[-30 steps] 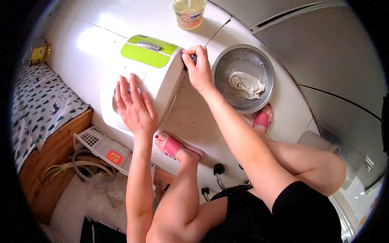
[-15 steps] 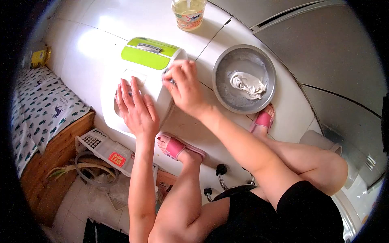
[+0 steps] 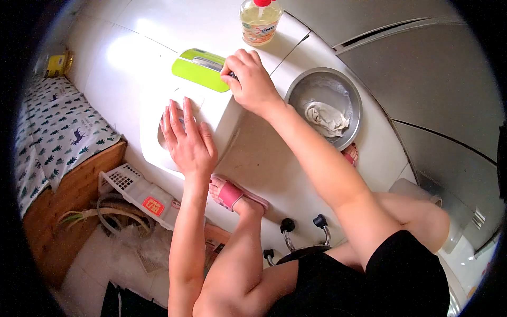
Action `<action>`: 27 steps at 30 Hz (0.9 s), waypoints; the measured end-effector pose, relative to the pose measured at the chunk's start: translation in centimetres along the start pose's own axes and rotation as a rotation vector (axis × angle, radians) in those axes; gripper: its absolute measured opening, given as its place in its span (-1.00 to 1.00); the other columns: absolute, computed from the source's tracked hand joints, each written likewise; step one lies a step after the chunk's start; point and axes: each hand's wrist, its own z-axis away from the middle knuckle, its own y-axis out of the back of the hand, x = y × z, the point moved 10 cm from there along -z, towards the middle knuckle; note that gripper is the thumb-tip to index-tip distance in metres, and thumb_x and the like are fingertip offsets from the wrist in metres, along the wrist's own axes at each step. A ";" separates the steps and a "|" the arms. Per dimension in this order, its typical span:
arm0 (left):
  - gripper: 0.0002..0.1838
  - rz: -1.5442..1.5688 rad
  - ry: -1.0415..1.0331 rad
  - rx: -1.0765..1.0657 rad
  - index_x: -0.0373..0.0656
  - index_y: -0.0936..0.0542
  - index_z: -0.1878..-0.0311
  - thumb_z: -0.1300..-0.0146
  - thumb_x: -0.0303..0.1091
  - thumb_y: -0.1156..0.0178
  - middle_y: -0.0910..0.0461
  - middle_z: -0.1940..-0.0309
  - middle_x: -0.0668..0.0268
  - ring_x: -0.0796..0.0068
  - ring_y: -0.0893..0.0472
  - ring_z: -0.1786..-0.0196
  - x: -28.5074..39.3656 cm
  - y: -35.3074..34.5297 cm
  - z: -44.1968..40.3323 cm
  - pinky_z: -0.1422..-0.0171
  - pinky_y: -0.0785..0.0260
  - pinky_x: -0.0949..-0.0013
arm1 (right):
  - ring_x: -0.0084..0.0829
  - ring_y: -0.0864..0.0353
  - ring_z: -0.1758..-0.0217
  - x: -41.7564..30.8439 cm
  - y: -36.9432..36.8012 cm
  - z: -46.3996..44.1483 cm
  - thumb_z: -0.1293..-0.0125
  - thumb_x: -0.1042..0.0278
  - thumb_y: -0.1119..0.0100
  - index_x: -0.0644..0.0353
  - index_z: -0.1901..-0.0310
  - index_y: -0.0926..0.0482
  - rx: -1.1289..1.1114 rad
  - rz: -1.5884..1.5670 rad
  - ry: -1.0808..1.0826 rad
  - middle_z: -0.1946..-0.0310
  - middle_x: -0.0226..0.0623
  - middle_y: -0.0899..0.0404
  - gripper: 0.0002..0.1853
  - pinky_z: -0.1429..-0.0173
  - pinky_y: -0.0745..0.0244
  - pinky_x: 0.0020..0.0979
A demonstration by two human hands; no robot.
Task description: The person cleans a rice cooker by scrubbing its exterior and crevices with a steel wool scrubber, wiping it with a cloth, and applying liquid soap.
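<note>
I log one white plastic casing (image 3: pixel 212 112) on the tiled floor (image 3: pixel 100 87), long axis running away from the wearer, left hand (image 3: pixel 191 142) spread flat on its near end, right hand (image 3: pixel 248 79) pinching a dark scrubbing pad (image 3: pixel 233 76) beside its green panel (image 3: pixel 198 75).

Bright daylight-like light seems to come from the upper left, leaving white glare on the floor (image 3: pixel 124 55) and nearly washing out the white box (image 3: pixel 214 111). The bottle (image 3: pixel 260 26) casts a soft shadow rightward. The lower left is dim and grainy; cabinet (image 3: pixel 412 63) edges bow, and black rounds the corners.
</note>
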 end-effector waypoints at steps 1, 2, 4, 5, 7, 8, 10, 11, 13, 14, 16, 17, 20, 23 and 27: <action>-0.40 0.001 0.001 -0.001 -0.06 -0.29 -0.55 -0.47 -0.20 0.03 -0.19 -0.55 0.03 -0.05 -0.15 -0.58 0.0 -0.1 0.0 -0.66 0.08 -0.06 | -0.09 -0.45 -0.01 -0.8 0.2 0.2 -0.25 0.43 -0.27 0.18 0.25 -0.55 -0.024 0.001 0.034 0.18 -0.20 -0.51 -0.90 -0.17 -0.38 -0.17; -0.40 0.002 0.002 -0.003 -0.06 -0.29 -0.55 -0.47 -0.20 0.02 -0.19 -0.55 0.03 -0.05 -0.15 -0.58 -0.1 -0.1 0.0 -0.66 0.08 -0.06 | -0.10 -0.45 0.01 -1.4 0.4 0.5 -0.26 0.43 -0.26 0.18 0.26 -0.54 -0.042 -0.011 0.065 0.20 -0.20 -0.51 -0.91 -0.17 -0.37 -0.19; -0.40 0.015 0.002 -0.006 -0.10 -0.32 -0.53 -0.44 -0.24 0.00 -0.20 -0.53 -0.01 -0.10 -0.16 -0.57 0.1 0.1 0.0 -0.64 0.06 -0.10 | -0.11 -0.47 0.02 -0.3 0.2 0.0 -0.26 0.43 -0.26 0.20 0.26 -0.54 -0.071 -0.043 0.111 0.22 -0.20 -0.52 -0.90 -0.17 -0.37 -0.19; -0.40 0.022 0.004 -0.009 -0.12 -0.33 -0.52 -0.42 -0.26 -0.02 -0.20 -0.52 -0.04 -0.13 -0.16 -0.56 0.1 0.1 0.0 -0.64 0.05 -0.12 | -0.12 -0.48 0.02 0.3 0.1 -0.3 -0.26 0.43 -0.26 0.21 0.26 -0.54 -0.087 -0.060 0.133 0.23 -0.20 -0.53 -0.90 -0.17 -0.37 -0.19; -0.39 0.028 -0.001 -0.011 -0.12 -0.32 -0.52 -0.42 -0.25 -0.02 -0.19 -0.53 -0.04 -0.11 -0.16 -0.57 0.0 0.0 0.0 -0.64 0.06 -0.13 | -0.12 -0.50 0.02 2.7 -0.2 -1.6 -0.26 0.41 -0.27 0.25 0.27 -0.55 -0.100 -0.089 0.001 0.23 -0.18 -0.54 -0.88 -0.16 -0.39 -0.17; -0.39 0.029 -0.002 -0.007 -0.12 -0.32 -0.52 -0.42 -0.25 -0.02 -0.19 -0.53 -0.04 -0.10 -0.15 -0.57 0.0 -0.1 0.0 -0.64 0.06 -0.13 | -0.11 -0.50 0.01 3.1 -0.5 -1.9 -0.26 0.41 -0.27 0.24 0.27 -0.55 -0.104 -0.089 -0.013 0.22 -0.18 -0.55 -0.88 -0.17 -0.39 -0.18; -0.39 0.019 0.003 -0.013 -0.12 -0.32 -0.52 -0.41 -0.25 -0.03 -0.18 -0.53 -0.04 -0.10 -0.15 -0.57 -0.1 0.0 0.0 -0.64 0.06 -0.13 | -0.10 -0.50 0.01 2.7 -0.6 -2.0 -0.26 0.42 -0.26 0.24 0.26 -0.55 -0.108 -0.071 -0.026 0.20 -0.18 -0.55 -0.89 -0.17 -0.39 -0.18; -0.39 0.009 0.007 -0.020 -0.13 -0.32 -0.52 -0.41 -0.25 -0.03 -0.18 -0.53 -0.05 -0.10 -0.15 -0.57 -0.1 0.0 0.0 -0.64 0.07 -0.14 | -0.09 -0.50 0.01 2.2 -0.3 -1.3 -0.27 0.42 -0.26 0.23 0.26 -0.55 -0.107 -0.051 -0.022 0.20 -0.18 -0.55 -0.90 -0.16 -0.39 -0.18; -0.39 0.000 0.015 -0.022 -0.10 -0.31 -0.53 -0.42 -0.22 -0.01 -0.18 -0.54 -0.02 -0.09 -0.14 -0.57 -0.1 0.0 0.0 -0.65 0.07 -0.11 | -0.09 -0.50 0.01 1.2 0.6 -0.2 -0.27 0.42 -0.25 0.22 0.26 -0.55 -0.112 -0.023 -0.013 0.19 -0.18 -0.55 -0.90 -0.16 -0.39 -0.18; -0.39 0.001 0.017 -0.022 -0.08 -0.31 -0.54 -0.44 -0.20 0.01 -0.18 -0.55 0.02 -0.07 -0.14 -0.58 -0.2 -0.1 0.0 -0.66 0.08 -0.09 | -0.09 -0.50 0.01 0.8 1.1 0.4 -0.27 0.42 -0.25 0.22 0.26 -0.55 -0.118 -0.016 -0.012 0.19 -0.18 -0.55 -0.90 -0.16 -0.39 -0.17; -0.39 -0.001 0.028 -0.028 -0.05 -0.29 -0.55 -0.46 -0.18 0.03 -0.17 -0.56 0.04 -0.05 -0.13 -0.58 -0.2 -0.1 0.0 -0.66 0.09 -0.06 | -0.09 -0.49 0.01 0.4 1.4 0.9 -0.25 0.44 -0.25 0.20 0.26 -0.55 -0.108 -0.007 -0.013 0.21 -0.21 -0.54 -0.91 -0.16 -0.39 -0.17; -0.39 0.000 0.029 -0.029 -0.04 -0.29 -0.55 -0.46 -0.19 0.03 -0.17 -0.56 0.04 -0.05 -0.13 -0.58 -0.3 0.0 0.0 -0.67 0.09 -0.06 | -0.09 -0.49 0.01 0.1 1.1 0.6 -0.24 0.44 -0.24 0.20 0.26 -0.55 -0.107 0.002 0.010 0.21 -0.21 -0.54 -0.92 -0.16 -0.39 -0.17; -0.39 0.005 0.031 -0.031 -0.04 -0.29 -0.55 -0.45 -0.20 0.02 -0.18 -0.55 0.02 -0.05 -0.14 -0.58 -0.2 -0.1 0.0 -0.67 0.10 -0.06 | -0.07 -0.48 0.00 -0.6 -0.9 -1.4 -0.22 0.46 -0.23 0.20 0.27 -0.55 -0.101 0.057 0.050 0.21 -0.23 -0.55 -0.92 -0.16 -0.39 -0.15; -0.39 0.005 0.034 -0.033 -0.04 -0.29 -0.55 -0.44 -0.22 0.01 -0.17 -0.55 0.02 -0.05 -0.13 -0.59 -0.1 0.0 0.0 -0.68 0.12 -0.05 | -0.06 -0.47 0.02 -1.0 -2.3 -2.3 -0.21 0.47 -0.22 0.20 0.28 -0.54 -0.100 0.124 0.027 0.21 -0.22 -0.55 -0.92 -0.17 -0.38 -0.14; -0.39 0.003 0.034 -0.037 -0.04 -0.30 -0.54 -0.43 -0.22 0.01 -0.17 -0.56 0.02 -0.04 -0.11 -0.60 -0.2 0.0 -0.1 -0.69 0.14 -0.05 | -0.01 -0.46 0.02 -0.8 -0.5 -0.4 -0.24 0.47 -0.20 0.20 0.23 -0.55 -0.111 0.105 0.007 0.15 -0.15 -0.55 -0.91 -0.14 -0.42 -0.09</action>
